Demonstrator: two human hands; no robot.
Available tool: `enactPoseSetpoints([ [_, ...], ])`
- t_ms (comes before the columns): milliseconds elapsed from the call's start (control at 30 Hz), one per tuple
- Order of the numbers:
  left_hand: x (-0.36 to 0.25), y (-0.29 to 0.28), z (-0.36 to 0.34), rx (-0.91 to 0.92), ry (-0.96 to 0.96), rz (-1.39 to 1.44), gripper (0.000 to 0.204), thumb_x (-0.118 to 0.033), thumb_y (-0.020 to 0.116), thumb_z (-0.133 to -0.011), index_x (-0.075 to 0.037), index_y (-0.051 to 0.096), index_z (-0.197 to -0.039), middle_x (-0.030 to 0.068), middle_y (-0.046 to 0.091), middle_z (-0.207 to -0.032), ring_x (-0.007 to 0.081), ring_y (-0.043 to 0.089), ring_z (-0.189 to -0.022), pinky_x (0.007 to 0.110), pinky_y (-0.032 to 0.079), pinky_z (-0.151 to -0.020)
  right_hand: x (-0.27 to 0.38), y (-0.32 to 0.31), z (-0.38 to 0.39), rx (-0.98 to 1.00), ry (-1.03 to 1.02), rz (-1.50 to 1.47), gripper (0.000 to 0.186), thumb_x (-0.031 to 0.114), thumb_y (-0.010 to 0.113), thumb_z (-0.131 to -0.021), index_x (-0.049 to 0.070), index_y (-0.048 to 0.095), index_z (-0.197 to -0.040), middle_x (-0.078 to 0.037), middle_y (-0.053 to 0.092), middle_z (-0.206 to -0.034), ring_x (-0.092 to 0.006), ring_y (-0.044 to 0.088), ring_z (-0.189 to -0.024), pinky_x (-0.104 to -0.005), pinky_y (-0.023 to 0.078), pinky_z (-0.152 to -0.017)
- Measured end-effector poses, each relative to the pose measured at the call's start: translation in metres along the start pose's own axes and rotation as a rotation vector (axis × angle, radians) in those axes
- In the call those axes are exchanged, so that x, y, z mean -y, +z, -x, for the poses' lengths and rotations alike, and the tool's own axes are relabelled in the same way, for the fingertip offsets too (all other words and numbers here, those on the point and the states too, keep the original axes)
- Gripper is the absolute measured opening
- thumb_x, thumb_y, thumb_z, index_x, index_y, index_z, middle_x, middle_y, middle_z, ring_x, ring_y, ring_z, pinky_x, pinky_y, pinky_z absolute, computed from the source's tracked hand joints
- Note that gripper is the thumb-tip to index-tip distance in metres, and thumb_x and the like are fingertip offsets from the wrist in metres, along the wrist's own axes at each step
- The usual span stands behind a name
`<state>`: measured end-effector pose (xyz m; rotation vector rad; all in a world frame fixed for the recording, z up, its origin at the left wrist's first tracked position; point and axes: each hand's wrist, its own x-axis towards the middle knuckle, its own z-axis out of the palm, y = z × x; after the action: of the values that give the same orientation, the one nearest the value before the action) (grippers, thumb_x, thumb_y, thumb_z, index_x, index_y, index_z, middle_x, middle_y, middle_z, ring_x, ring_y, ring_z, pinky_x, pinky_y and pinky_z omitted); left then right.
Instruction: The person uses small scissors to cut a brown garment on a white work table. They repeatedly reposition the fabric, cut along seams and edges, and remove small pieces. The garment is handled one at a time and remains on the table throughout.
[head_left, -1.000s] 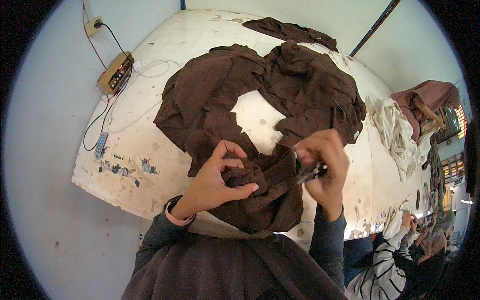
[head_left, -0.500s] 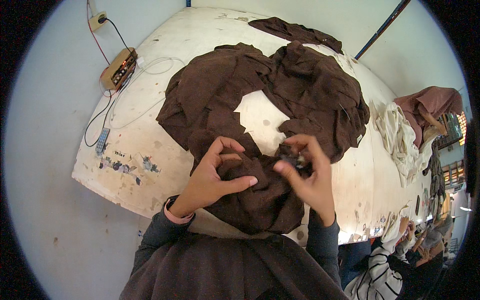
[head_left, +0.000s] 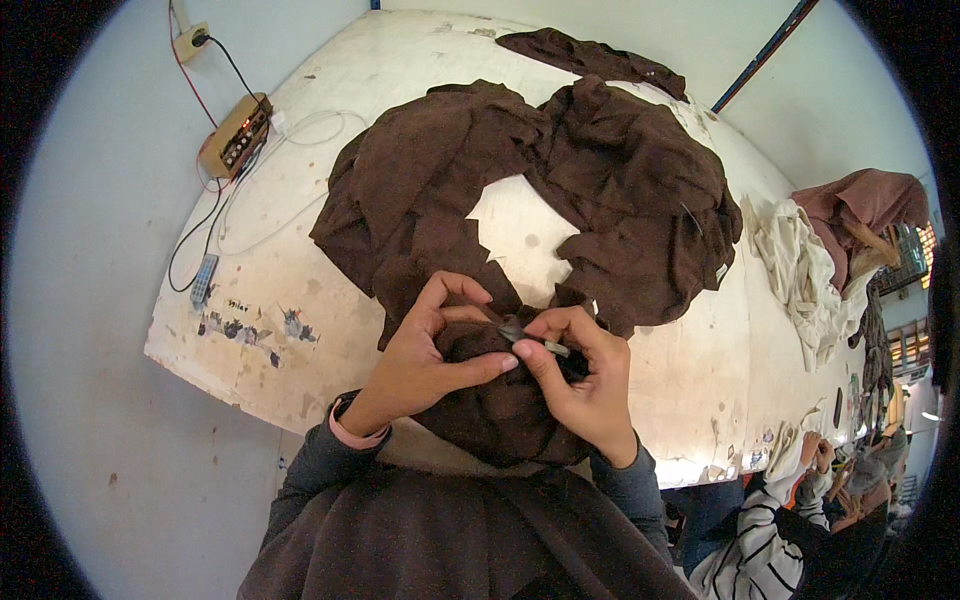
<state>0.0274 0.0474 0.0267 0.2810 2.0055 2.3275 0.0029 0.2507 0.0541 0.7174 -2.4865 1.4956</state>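
Note:
My left hand (head_left: pixel 412 355) is closed on a bunched fold of dark brown cloth (head_left: pixel 510 420) close to my body, thumb on the near side and fingers on the far side. Between the thumb and fingers of my right hand (head_left: pixel 592 385) is a small tool (head_left: pixel 553 348) with a grey metallic tip and a pale band; its exact kind is unclear. The tip meets the cloth beside my left fingertips. From this bunch the brown fabric runs on to large heaps, one at left (head_left: pixel 420 165) and one at right (head_left: pixel 640 190).
The pale, worn tabletop (head_left: pixel 270 330) carries another brown piece (head_left: pixel 590 60) at the far edge. At left are a brown control box (head_left: pixel 235 137), loose cables and a remote control (head_left: pixel 204 281). Cream cloth (head_left: pixel 800 270) lies at right, near another person in striped sleeves (head_left: pixel 755 545).
My right hand has moved left and turned, bringing the small tool up to the cloth at my left fingertips. The left hand has stayed in place on the fold.

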Motion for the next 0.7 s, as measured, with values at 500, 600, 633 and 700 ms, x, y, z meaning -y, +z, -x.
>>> enactPoseSetpoints([
  [500,-0.002,0.0,0.001,0.036,-0.01,-0.012,0.06,-0.006,0.085,-0.081,-0.008,0.046,-0.126,0.0035,0.065,-0.111,0.0099,0.06,-0.106,0.028,0.045,-0.096,0.004,0.003,-0.002,-0.048,-0.083,0.072,0.019,0.021,0.084,-0.083,0.008,0.072,-0.091,-0.007,0.073,-0.08,-0.0206,0.07,-0.066,-0.0306,0.05,-0.06],
  [600,0.0,-0.002,0.0,0.012,-0.005,-0.073,0.061,-0.01,0.087,-0.081,-0.007,0.048,-0.127,0.0042,0.064,-0.114,0.0103,0.061,-0.107,0.028,0.046,-0.095,0.001,0.003,-0.003,-0.053,-0.08,0.054,0.02,0.021,0.084,-0.083,0.008,0.071,-0.091,-0.007,0.073,-0.08,-0.0219,0.07,-0.066,-0.0308,0.051,-0.061],
  [633,0.0,-0.003,0.0,0.027,-0.028,-0.052,0.057,-0.012,0.085,-0.084,-0.006,0.049,-0.128,0.0045,0.063,-0.117,0.0106,0.06,-0.109,0.028,0.046,-0.096,-0.004,0.005,-0.002,-0.063,-0.067,0.024,0.02,0.021,0.084,-0.083,0.008,0.071,-0.092,-0.007,0.073,-0.081,-0.0228,0.069,-0.066,-0.031,0.051,-0.062],
  [700,-0.002,-0.007,0.002,0.053,-0.075,-0.015,0.051,-0.018,0.079,-0.092,-0.005,0.05,-0.132,0.0053,0.062,-0.122,0.0112,0.06,-0.112,0.028,0.047,-0.097,-0.007,0.004,-0.003,-0.086,-0.033,-0.01,0.021,0.02,0.083,-0.083,0.007,0.07,-0.093,-0.009,0.073,-0.082,-0.0247,0.07,-0.068,-0.0314,0.052,-0.063],
])
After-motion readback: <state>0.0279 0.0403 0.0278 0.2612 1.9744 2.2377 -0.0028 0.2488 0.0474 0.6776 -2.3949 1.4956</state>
